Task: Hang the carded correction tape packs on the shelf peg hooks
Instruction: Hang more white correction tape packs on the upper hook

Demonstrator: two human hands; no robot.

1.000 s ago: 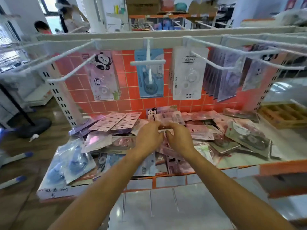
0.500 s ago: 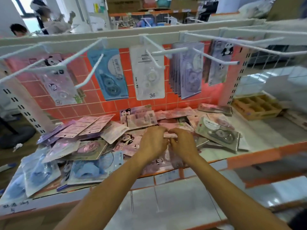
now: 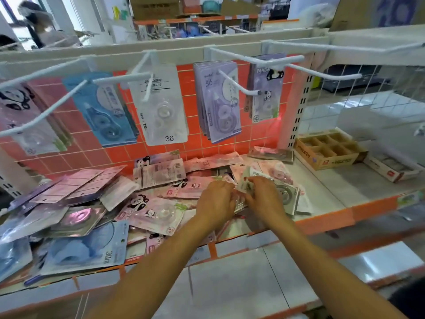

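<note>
The shelf (image 3: 322, 187) was wide, and both its ends were cut off. A big pile of correction tape packs (image 3: 147, 210) lay on its left and middle part, many half hidden under others. The hanging packs (image 3: 220, 104) were on white peg hooks (image 3: 239, 85) above, by the far orange wall. A brown box (image 3: 326, 150) sat far right. In the middle, the left hand (image 3: 216, 203) and right hand (image 3: 264, 196) met over the pile. Each grip was closed on a small bunch of packs (image 3: 246, 180) between them. The fingertips were mostly hidden, and the prints were too blurry to read.
</note>
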